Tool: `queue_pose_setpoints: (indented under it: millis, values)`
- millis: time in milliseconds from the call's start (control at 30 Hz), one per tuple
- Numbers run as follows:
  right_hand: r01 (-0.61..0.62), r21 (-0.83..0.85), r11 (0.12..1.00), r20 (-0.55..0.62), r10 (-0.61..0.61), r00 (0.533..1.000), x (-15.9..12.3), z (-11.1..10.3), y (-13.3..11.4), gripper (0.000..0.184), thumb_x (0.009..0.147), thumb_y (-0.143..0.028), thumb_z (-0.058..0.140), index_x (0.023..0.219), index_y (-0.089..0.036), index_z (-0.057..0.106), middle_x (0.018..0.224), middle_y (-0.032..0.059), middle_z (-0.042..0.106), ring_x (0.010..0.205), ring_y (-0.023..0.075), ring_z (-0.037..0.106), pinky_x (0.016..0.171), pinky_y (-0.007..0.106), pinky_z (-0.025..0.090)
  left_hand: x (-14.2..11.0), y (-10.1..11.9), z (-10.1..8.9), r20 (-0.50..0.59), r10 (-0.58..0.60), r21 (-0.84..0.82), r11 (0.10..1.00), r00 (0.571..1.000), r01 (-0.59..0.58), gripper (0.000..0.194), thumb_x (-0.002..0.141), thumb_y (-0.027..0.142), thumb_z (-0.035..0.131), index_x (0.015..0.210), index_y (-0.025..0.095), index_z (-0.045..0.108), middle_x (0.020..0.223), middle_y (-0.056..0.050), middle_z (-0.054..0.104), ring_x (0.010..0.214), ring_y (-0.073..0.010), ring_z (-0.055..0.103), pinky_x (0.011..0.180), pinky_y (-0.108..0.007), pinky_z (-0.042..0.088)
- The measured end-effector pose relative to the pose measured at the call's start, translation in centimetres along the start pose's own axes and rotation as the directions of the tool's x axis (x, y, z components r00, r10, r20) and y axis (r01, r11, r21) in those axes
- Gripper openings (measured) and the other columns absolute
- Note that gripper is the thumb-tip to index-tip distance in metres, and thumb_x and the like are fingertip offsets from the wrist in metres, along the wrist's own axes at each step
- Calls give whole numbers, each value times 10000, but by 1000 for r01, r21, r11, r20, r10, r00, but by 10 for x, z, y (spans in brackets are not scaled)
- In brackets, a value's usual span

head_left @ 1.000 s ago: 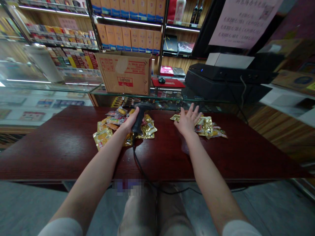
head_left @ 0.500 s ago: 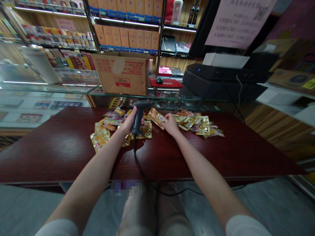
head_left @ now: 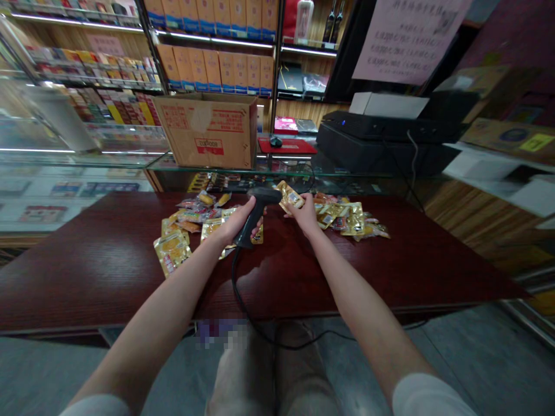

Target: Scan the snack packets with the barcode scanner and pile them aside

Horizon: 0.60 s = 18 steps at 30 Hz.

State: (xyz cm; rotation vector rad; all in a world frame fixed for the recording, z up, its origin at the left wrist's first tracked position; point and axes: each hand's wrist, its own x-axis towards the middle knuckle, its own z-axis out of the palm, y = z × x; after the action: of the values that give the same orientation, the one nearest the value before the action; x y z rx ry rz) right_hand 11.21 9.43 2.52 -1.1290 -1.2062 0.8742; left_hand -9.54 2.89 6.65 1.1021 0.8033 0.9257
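My left hand (head_left: 243,222) is wrapped round the handle of a black barcode scanner (head_left: 250,222), whose head tilts toward the right. Between the fingers of my right hand (head_left: 305,215) is a gold snack packet (head_left: 289,196), held up just in front of the scanner's head with a pale label facing it. Gold and clear snack packets (head_left: 172,249) lie in a pile to the left, partly hidden behind my left hand. A second group of packets (head_left: 353,218) lies to the right of my right hand.
The dark red table (head_left: 355,271) carries the packets. Behind it, a cardboard box (head_left: 208,130) and a black machine (head_left: 381,138) stand on a glass counter (head_left: 299,172). The scanner's cable (head_left: 236,283) hangs over the table's front edge.
The scanner has turned from nearly upright to pointing right, toward the packet. My right hand has raised and turned the packet, bringing its label round toward the scanner.
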Motion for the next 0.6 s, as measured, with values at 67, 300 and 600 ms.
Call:
queue_pose_setpoints:
  millis: [67,300,600]
  values:
    - [7,-37,999,0,-7,1000,2,-1,2,518,559,-291,708,953,-248,375,1014,30,542,855,223,631,548,393,630,0,0,1,15,8,11,1000,1000,-8,574,836,722,532,947,160,572,594,18,546,388,-88,473,352,-198,401]
    - [62,-41,997,60,-59,996,-1,3,4,497,600,-342,709,963,-249,382,974,25,560,806,210,619,573,418,622,-5,5,9,36,-39,39,999,999,38,578,844,729,510,886,155,563,565,24,524,361,-84,451,330,-202,381]
    - [203,-690,695,-5,-285,958,3,-37,-9,529,757,-114,592,1276,-145,497,1274,210,521,1207,353,503,1015,591,428,-4,22,-39,-277,-20,45,998,961,34,554,899,674,480,944,135,604,551,-2,562,362,-106,486,341,-212,402]
